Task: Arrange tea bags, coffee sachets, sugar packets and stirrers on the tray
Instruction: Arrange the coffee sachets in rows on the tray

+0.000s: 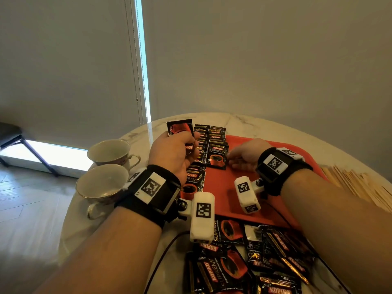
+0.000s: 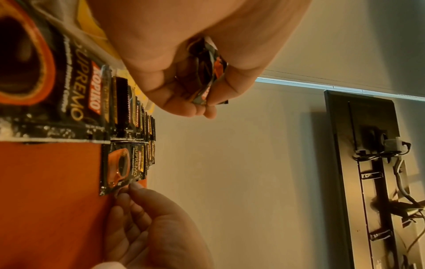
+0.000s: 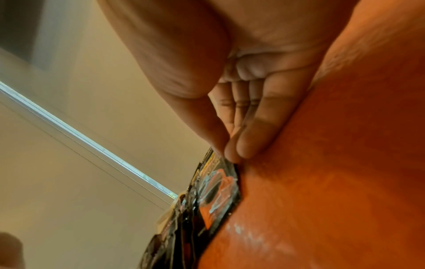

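Presently we log these items, each placed against the red tray [image 1: 273, 200] as landmark, largest first.

Marble table [image 1: 244, 124]: carries the tray and everything beside it.

Red tray: mostly bare; two overlapping rows of coffee sachets [image 1: 214, 136] run along its left side, one lapping the left rim, the other just inside it.

Loose sachet pile [image 1: 254, 259]: off the tray's near edge, not yet sorted.

Wooden stirrers [image 1: 358, 185]: heaped off the tray's right edge, untouched.

Two teacups [image 1: 110, 153]: well left of the tray.

Left hand [image 1: 176, 153]: raised over the tray's left rim, fingers curled around a small bundle of held sachets [image 1: 180, 128].

Right hand [image 1: 244, 155]: low on the tray, fingertips [image 2: 135, 187] drawn together at the right edge of the front sachet [image 1: 217, 155] of the inner row; we cannot tell whether they pinch it or merely press.

Progress, as we judge it: coffee part-laid, stirrers pending; we see no tea bags or sugar packets.
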Motion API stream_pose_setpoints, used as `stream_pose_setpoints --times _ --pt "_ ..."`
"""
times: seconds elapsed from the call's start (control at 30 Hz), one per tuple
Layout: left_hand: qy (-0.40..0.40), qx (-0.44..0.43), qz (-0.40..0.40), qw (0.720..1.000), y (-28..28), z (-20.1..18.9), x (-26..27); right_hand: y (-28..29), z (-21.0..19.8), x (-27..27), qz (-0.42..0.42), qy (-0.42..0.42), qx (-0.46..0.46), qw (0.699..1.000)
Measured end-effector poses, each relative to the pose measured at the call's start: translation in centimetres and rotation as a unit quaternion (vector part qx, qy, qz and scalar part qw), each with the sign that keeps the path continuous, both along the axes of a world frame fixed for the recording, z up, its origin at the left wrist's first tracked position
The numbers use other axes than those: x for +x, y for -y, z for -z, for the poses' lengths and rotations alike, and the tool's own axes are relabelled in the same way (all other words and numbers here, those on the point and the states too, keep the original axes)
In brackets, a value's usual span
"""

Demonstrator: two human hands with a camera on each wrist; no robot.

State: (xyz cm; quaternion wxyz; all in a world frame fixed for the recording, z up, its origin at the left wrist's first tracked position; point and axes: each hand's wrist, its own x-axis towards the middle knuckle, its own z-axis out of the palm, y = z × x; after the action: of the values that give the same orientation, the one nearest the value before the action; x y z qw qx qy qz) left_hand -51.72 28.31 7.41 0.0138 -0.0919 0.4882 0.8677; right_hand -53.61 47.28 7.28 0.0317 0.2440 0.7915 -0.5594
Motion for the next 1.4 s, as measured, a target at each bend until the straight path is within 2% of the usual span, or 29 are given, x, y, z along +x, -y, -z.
stream_pose_setpoints --times 0.37,0.5,0.6,0.7,0.83,0.97,1.1,1.27,1.4 --pt "-0.013 -0.016 0.005 1.0 0.1 0.1 0.1 0.6 -0.4 -0.3 -0.019 0.011 -0.014 1.0" --pt "-0.033 -0.05 0.005 0.998 0.1 0.3 0.0 0.5 -0.9 0.7 0.002 -0.061 -0.078 0.995" --pt "-0.044 -0.102 0.023 0.994 -0.1 0.6 -0.1 0.4 -2.0 1.7 -0.061 -0.122 -0.183 0.974" --pt "-0.068 -0.161 0.056 0.983 -0.3 0.7 0.2 1.0 -2.5 2.6 -0.146 -0.16 -0.177 0.96" --pt "-0.074 -0.112 0.077 0.988 -0.4 0.2 0.8 1.5 -1.5 2.8 -0.156 -0.214 -0.181 0.947" --pt "-0.06 -0.022 0.053 0.997 -0.3 -0.5 0.8 1.2 -1.1 2.9 -0.181 -0.191 -0.234 0.936" --pt "-0.066 0.032 0.028 0.997 -0.3 -0.8 0.8 1.5 -1.5 2.9 -0.233 -0.166 -0.186 0.94" --pt "-0.081 0.016 0.028 0.996 -0.2 -0.8 0.6 2.4 -1.7 2.9 -0.277 -0.182 -0.107 0.937" --pt "-0.086 0.038 0.035 0.995 -0.3 -0.7 0.9 2.9 -1.7 2.9 -0.234 -0.216 -0.11 0.941"
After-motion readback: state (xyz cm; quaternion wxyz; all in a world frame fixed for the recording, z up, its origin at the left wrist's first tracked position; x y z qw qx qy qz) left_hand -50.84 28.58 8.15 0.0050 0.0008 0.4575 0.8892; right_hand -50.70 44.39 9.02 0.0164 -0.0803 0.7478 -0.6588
